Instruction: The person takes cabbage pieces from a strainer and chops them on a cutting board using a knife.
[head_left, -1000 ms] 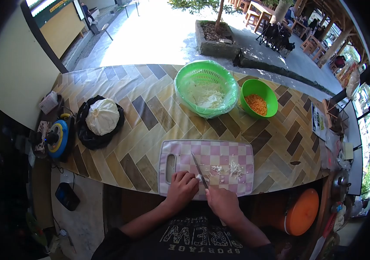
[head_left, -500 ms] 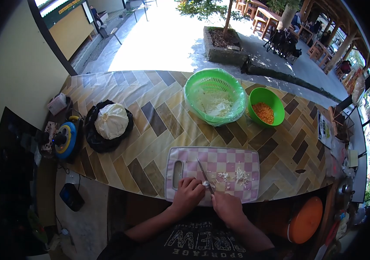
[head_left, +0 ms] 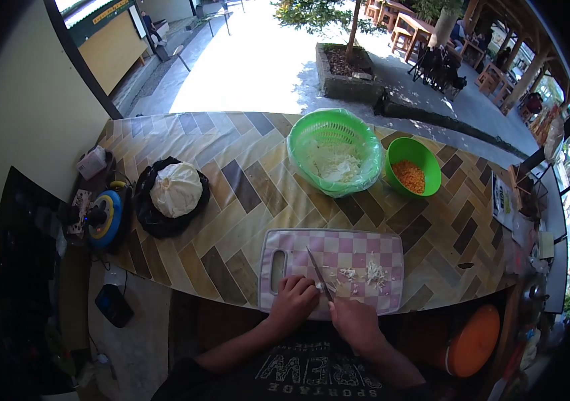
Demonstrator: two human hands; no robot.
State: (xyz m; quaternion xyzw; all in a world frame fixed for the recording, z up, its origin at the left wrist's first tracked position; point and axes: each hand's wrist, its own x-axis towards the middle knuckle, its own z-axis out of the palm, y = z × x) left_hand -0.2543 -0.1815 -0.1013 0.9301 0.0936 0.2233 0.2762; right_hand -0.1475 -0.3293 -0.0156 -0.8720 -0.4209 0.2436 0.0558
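Resting near the front edge of a checked cutting board (head_left: 358, 250), chopped cabbage bits (head_left: 365, 273). Right hand (head_left: 355, 321) fingers grip knife (head_left: 318, 273); left hand (head_left: 295, 301) fingers curled on a piece. Herringbone-tiled surface (head_left: 231, 174), sunlit courtyard beyond.

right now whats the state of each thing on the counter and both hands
left hand: curled, pinning a small white piece
right hand: gripping the knife
cutting board: flat, scattered with white shreds
green colander: upright, holding shredded cabbage
green bowl: upright, holding orange bits
cabbage: whole, on black bag
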